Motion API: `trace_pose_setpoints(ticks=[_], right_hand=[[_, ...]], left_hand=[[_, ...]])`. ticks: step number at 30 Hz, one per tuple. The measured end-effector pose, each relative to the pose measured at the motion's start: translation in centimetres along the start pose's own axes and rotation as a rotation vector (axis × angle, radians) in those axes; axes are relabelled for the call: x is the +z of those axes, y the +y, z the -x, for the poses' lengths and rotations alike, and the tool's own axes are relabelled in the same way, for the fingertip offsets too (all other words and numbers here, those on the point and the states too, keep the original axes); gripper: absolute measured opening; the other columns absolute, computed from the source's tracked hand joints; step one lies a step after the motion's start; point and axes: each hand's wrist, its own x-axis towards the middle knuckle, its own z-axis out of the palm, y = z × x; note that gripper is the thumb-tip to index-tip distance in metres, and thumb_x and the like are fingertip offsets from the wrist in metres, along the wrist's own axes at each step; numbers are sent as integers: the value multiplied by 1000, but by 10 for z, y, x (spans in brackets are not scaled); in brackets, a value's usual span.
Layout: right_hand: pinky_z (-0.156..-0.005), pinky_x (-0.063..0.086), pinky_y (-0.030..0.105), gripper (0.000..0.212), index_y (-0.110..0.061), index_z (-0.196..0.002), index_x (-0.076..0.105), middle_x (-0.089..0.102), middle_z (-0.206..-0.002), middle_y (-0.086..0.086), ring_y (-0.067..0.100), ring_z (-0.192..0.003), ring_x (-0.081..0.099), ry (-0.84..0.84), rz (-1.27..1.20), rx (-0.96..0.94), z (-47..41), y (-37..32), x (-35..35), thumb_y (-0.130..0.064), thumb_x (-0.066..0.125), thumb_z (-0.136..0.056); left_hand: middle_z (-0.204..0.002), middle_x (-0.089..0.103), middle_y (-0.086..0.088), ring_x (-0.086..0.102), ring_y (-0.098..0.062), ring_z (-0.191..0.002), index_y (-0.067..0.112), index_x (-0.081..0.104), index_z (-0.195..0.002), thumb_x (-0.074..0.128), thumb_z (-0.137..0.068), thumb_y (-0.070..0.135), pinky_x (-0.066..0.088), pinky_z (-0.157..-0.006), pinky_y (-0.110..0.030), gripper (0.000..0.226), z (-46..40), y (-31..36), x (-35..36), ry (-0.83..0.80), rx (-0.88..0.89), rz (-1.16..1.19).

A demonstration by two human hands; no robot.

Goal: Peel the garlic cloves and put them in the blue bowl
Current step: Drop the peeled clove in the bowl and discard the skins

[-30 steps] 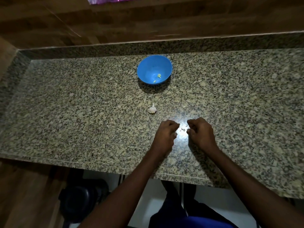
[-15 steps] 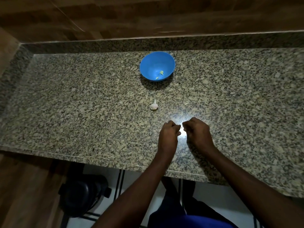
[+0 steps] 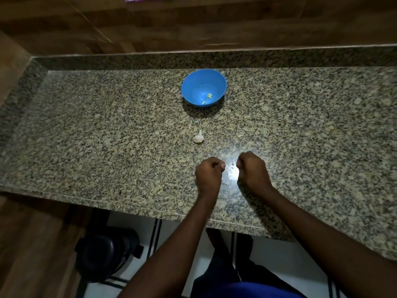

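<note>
On the speckled granite countertop (image 3: 107, 130), the round blue plastic bowl (image 3: 204, 87) sits toward twelve o'clock of the hands, holding two small pale peeled garlic pieces (image 3: 209, 95) near its five o'clock inner wall. A small white garlic bulb remnant with papery skin (image 3: 198, 137) lies on the stone between the bowl and the hands, at about eleven o'clock of the left hand.

The left hand (image 3: 209, 174) rests knuckles-up with its fingers curled tight, a pale tip showing at its thumb side, perhaps a clove, though too small to be sure. The right hand (image 3: 252, 171) is likewise curled into a loose fist at three o'clock of the left; whether it pinches anything I cannot tell. A bright glare on the stone lies between them.

Half a second ago the two hands were nearly touching at the fingertips; now they have drawn apart, with a clear gap of countertop between them. The bowl and bulb have not shifted relative to each other.

At seven o'clock, below the counter edge, a dark rounded object (image 3: 107, 254) sits on the floor.
</note>
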Motion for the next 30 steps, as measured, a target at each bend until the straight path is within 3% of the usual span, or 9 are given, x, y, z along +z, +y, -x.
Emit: trace_pose_setpoints(ticks=[3,6,8,11,14,17,21,25,30], right_hand=[[-52,40,24,20,-14,-70,60,62,-68,-1,14,-61,56,70,-184,216,6,5,-3,3,57,-78],[-47,34,8,19,-14,-70,66,63,-62,-5,-1,-56,54,81,-255,335,8,5,-9,-3,61,-84],[-49,36,6,19,-16,-69,68,63,-63,-7,4,-59,58,77,-267,375,10,7,-11,-5,64,-83],[-56,41,18,16,-15,-68,72,69,-70,-4,14,-70,65,50,-319,445,12,8,-11,-8,67,-82],[-62,42,22,15,-15,-68,72,69,-70,-3,12,-68,64,36,-372,484,14,4,-14,-10,68,-82],[-65,44,22,14,-16,-68,71,68,-68,-1,15,-67,64,33,-423,511,15,3,-15,-9,69,-81],[-60,47,22,11,-14,-71,71,71,-71,3,20,-70,67,13,-475,480,19,3,-20,-5,70,-78],[-67,54,29,9,-12,-71,72,72,-72,3,20,-71,68,-14,-495,455,21,-2,-21,-6,70,-77],[-72,59,37,10,-14,-69,72,73,-71,1,21,-73,71,-68,-503,439,21,-9,-16,-9,69,-77]], left_hand=[[-71,72,9,67,-5,-66,20,75,-79,70,-81,9,57,-62,-29,12,1,5,-3,-66,66,50],[-93,76,-2,70,-14,-83,14,78,-102,72,-81,6,56,-76,-29,23,0,10,4,-150,190,-13],[-99,73,-8,67,-21,-91,12,77,-106,72,-85,7,50,-77,-28,23,1,12,10,-183,305,-167],[-83,62,-7,59,-24,-78,12,70,-83,72,-85,9,37,-63,-31,4,4,14,14,-130,438,-373],[-79,60,-7,55,-20,-72,12,64,-77,70,-83,0,35,-59,-30,14,9,11,14,-50,403,-369],[-78,57,0,50,-13,-72,17,57,-73,60,-79,-9,36,-59,-26,26,13,4,8,-2,310,-269],[-73,65,0,56,2,-65,10,64,-72,62,-82,-6,39,-57,-8,18,13,2,-22,-5,119,37],[-69,71,-2,66,-6,-63,7,69,-71,67,-81,-2,49,-59,-14,14,18,1,-42,-129,134,69],[-73,66,5,58,2,-66,10,71,-73,70,-79,-1,39,-62,-8,12,36,-8,-34,-215,231,-64]])
